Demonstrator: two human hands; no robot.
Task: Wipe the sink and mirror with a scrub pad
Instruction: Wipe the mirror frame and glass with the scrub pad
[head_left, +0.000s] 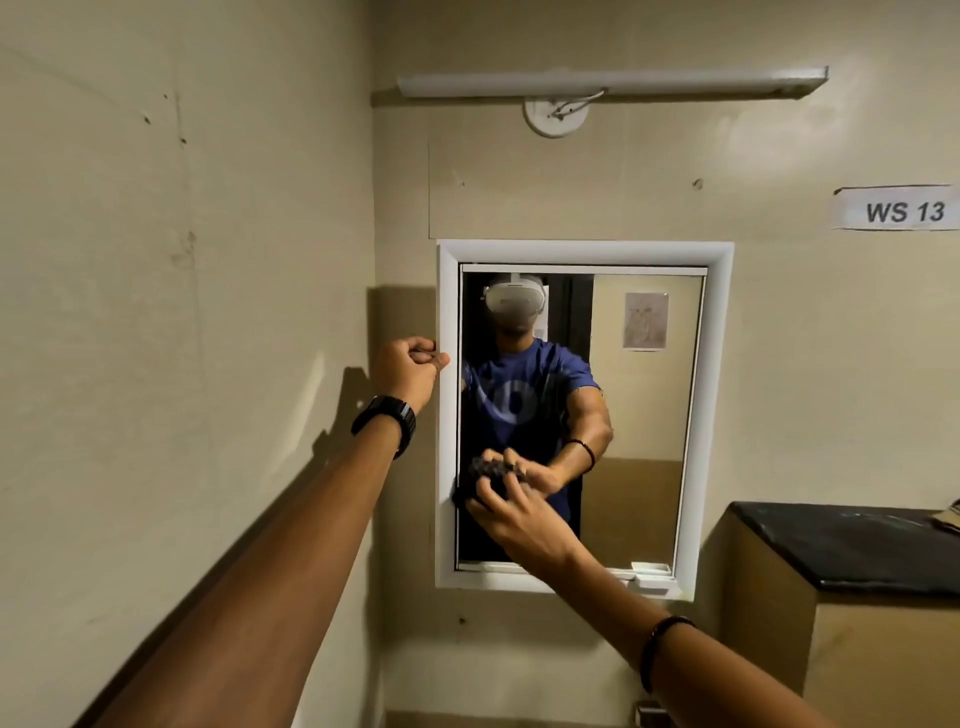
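A mirror (639, 415) in a white frame (582, 252) hangs on the beige wall straight ahead. My right hand (519, 514) grips a dark scrub pad (467, 488) and presses it against the glass near the lower left corner. My left hand (410, 366) is curled against the outer left edge of the frame, at about mid height; whether its fingers hook the edge I cannot tell. The sink is out of view. My reflection fills the left half of the glass.
A tube light fixture (613, 83) is mounted above the mirror. A paper label reading WS 13 (901, 210) sticks to the wall at the right. A boxy ledge with a black top (852, 551) juts out at the lower right. The left side wall (156, 312) stands close.
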